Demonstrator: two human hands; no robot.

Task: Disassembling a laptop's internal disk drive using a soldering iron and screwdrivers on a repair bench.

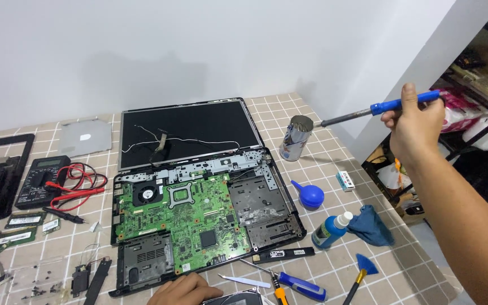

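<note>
My right hand [412, 125] is raised at the right, shut on a blue-handled soldering iron [380, 108]. Its metal tip points left, just above a shiny metal can [295, 138]. My left hand [183, 290] rests at the table's front edge, touching the lower rim of an opened laptop [199, 192]. The laptop's green circuit board [183, 215], fan and bare black screen panel are exposed. Whether the left hand holds anything I cannot make out.
A multimeter [42, 181] with red leads lies at the left, beside memory sticks and small screws. To the right lie a blue air blower [310, 195], a blue bottle [330, 230], a blue cloth, a screwdriver [300, 285] and a small brush [361, 272]. Shelves stand at far right.
</note>
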